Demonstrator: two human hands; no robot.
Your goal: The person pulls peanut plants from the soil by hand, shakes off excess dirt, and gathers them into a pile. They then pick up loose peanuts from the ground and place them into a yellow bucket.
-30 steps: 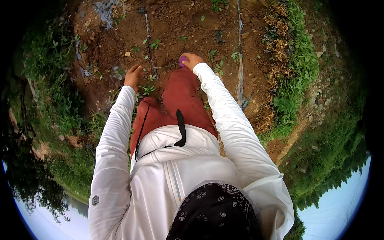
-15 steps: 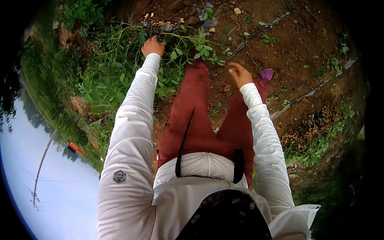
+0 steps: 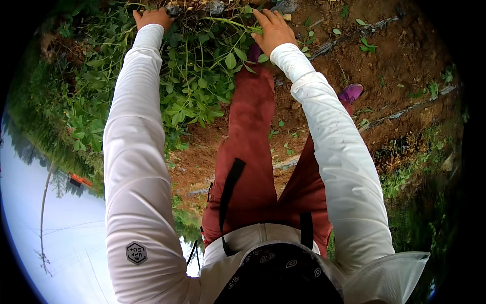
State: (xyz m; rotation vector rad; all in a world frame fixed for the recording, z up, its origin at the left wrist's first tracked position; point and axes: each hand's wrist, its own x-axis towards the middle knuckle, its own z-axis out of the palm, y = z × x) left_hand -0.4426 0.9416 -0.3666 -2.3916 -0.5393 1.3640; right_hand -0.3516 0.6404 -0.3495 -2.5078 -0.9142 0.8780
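Leafy green peanut plants (image 3: 197, 66) lie in a heap in front of me, with pale pods and roots showing along the far side. My left hand (image 3: 153, 19) is at the heap's far left, its fingers apart and reaching into the leaves; the fingertips are partly hidden. At the right end of the heap, my right hand (image 3: 276, 30) spreads its fingers over the stems (image 3: 233, 23), thumb apart from the rest. Neither hand is closed around a stem that I can make out.
Brown soil (image 3: 324, 66) with loose leaves stretches to the right, crossed by strips of plastic film (image 3: 397, 114). My purple shoe (image 3: 351, 92) stands on it. Thick greenery (image 3: 55, 96) grows at the left. A utility pole (image 3: 44, 202) shows against the sky.
Both my hands have moved farther out. The left went left along the plants; the right moved up and left from above the soil onto the stems, its fingers spreading.
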